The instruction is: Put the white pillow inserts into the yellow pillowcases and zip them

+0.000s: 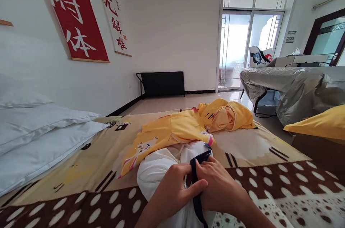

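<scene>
A dark black strap (198, 204) runs down the middle over a bunched white cloth (156, 170), with its upper part looped near the fingers. My left hand (179, 185) is closed at the strap's left side, its thumb pointing across it. My right hand (218, 181) curls over the strap's upper part from the right, the fingertips partly hidden. Just beyond both hands lies a yellow garment (159, 133) with a printed cat face. Behind it, to the right, is a crumpled yellow and peach bundle (229, 115).
Under everything spreads a patterned blanket (261, 149) with a brown dotted band. White pillows (48, 138) are stacked at left. At right are a yellow cushion-like cloth (320, 122) and a plastic-covered table (291, 75). A folded black panel (163, 83) leans on the wall.
</scene>
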Motion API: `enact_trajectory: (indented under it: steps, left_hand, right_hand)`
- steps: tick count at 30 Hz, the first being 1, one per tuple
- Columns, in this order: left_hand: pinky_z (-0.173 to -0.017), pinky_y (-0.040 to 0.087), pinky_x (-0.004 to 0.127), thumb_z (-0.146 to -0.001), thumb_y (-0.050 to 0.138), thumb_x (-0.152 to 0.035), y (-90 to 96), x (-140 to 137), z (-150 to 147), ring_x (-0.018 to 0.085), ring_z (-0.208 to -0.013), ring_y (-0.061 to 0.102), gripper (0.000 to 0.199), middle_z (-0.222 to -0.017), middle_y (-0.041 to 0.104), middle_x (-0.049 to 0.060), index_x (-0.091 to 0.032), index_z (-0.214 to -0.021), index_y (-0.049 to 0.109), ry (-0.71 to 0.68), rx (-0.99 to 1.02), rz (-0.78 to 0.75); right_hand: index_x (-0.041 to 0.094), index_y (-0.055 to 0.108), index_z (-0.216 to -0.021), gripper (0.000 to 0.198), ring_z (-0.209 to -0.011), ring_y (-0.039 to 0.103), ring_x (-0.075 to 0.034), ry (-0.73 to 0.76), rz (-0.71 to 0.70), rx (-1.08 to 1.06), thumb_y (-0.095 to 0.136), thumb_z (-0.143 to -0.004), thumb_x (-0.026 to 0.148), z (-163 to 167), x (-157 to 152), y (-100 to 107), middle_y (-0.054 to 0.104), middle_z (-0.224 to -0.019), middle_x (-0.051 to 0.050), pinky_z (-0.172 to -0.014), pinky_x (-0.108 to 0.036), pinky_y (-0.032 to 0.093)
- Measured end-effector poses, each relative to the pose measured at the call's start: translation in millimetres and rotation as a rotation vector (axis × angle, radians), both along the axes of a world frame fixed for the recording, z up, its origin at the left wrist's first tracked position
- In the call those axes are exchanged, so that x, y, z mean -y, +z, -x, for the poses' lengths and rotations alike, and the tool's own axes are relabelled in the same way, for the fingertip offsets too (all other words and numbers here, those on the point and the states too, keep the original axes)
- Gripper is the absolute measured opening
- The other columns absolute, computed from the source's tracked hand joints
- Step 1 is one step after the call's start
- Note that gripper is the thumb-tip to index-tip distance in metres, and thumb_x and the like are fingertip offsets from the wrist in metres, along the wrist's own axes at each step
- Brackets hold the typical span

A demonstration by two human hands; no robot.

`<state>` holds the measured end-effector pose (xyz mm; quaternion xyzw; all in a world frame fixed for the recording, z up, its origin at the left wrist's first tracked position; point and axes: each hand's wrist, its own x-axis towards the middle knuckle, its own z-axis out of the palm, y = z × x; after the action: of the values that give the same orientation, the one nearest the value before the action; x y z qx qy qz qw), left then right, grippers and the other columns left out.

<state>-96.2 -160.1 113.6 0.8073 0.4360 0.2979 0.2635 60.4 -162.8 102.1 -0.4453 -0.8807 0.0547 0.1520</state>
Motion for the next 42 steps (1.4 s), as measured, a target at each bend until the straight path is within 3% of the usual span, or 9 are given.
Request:
enact_trajectory:
  steps: [5,9,15,21,27,32,35,38,42]
  left_hand:
    - [-0.061,0.034,0.026,-0.082,0.048,-0.049,-1.4,-6,0,0.016,-0.064,0.049,0.033,-0.066,0.055,0.000,-0.018,-0.071,0.050,0.208,-0.050,-0.039]
    - [-0.066,0.036,0.027,-0.083,0.046,-0.041,0.2,-8,1,0.018,-0.069,0.056,0.026,-0.070,0.062,0.002,-0.018,-0.078,0.058,0.180,-0.106,0.027]
    - [-0.060,0.036,0.025,-0.076,0.054,-0.039,-0.1,-16,7,0.017,-0.065,0.057,0.029,-0.064,0.064,0.003,-0.015,-0.069,0.067,0.088,-0.132,0.140]
    - [-0.059,0.034,0.024,-0.068,0.061,-0.041,-0.9,-17,9,0.015,-0.064,0.053,0.026,-0.061,0.059,0.000,-0.015,-0.068,0.067,0.105,-0.189,0.172]
    - [-0.065,0.035,0.026,-0.063,0.055,-0.020,6.6,-5,4,0.016,-0.070,0.055,0.021,-0.069,0.063,-0.001,-0.018,-0.083,0.060,0.189,-0.280,0.170]
    - [-0.068,0.034,0.029,-0.066,0.048,-0.015,-4.6,-6,1,0.019,-0.073,0.056,0.013,-0.071,0.066,0.004,-0.017,-0.069,0.061,0.224,-0.339,0.109]
    - [-0.067,0.034,0.029,-0.071,0.046,-0.017,-9.2,-12,4,0.019,-0.072,0.056,0.014,-0.071,0.065,0.005,-0.016,-0.068,0.059,0.220,-0.225,0.095]
    - [-0.065,0.033,0.027,-0.077,0.046,-0.027,-6.5,-18,11,0.016,-0.067,0.052,0.017,-0.070,0.062,0.003,-0.015,-0.074,0.057,0.170,0.008,0.161]
    - [-0.056,0.027,0.023,-0.073,0.055,-0.045,-1.4,-24,17,0.011,-0.057,0.038,0.031,-0.059,0.052,-0.003,-0.014,-0.078,0.054,0.103,0.305,0.351]
  right_hand:
    - [0.012,0.063,-0.095,0.035,-0.079,0.061,-0.023,-0.019,0.039,0.116,0.055,-0.062,0.020,-1,1,-1,0.068,-0.082,-0.011,-0.093,-0.039,0.035]
    - [0.011,0.068,-0.086,0.027,-0.082,0.062,-0.023,-0.010,0.033,0.178,0.059,-0.062,0.019,6,9,0,0.068,-0.079,-0.011,-0.101,-0.040,0.030]
    - [0.008,0.067,-0.096,0.031,-0.092,0.062,-0.023,0.046,0.081,0.208,0.061,-0.068,0.017,13,21,5,0.069,-0.089,-0.012,-0.107,-0.035,0.024]
    - [0.007,0.068,-0.093,0.027,-0.089,0.063,-0.023,0.098,0.156,0.280,0.058,-0.072,0.020,16,21,7,0.069,-0.089,-0.013,-0.104,-0.035,0.027]
    - [0.008,0.069,-0.097,0.029,-0.087,0.063,-0.024,0.134,0.158,0.382,0.057,-0.075,0.022,21,20,0,0.070,-0.086,-0.013,-0.101,-0.038,0.031]
    - [0.006,0.066,-0.105,0.036,-0.088,0.064,-0.024,0.099,0.196,0.369,0.056,-0.073,0.017,18,24,4,0.070,-0.087,-0.015,-0.106,-0.039,0.029]
    - [0.007,0.061,-0.116,0.042,-0.090,0.065,-0.024,0.067,0.209,0.310,0.054,-0.076,0.014,9,28,18,0.069,-0.092,-0.015,-0.106,-0.039,0.030]
    - [0.011,0.057,-0.124,0.045,-0.097,0.063,-0.026,0.039,0.254,0.207,0.059,-0.081,0.022,-7,32,32,0.068,-0.098,-0.014,-0.106,-0.040,0.031]
    - [0.019,0.038,-0.143,0.086,-0.105,0.059,-0.029,0.114,0.348,0.152,0.076,-0.066,0.029,-34,30,35,0.064,-0.113,-0.014,-0.101,-0.041,0.038]
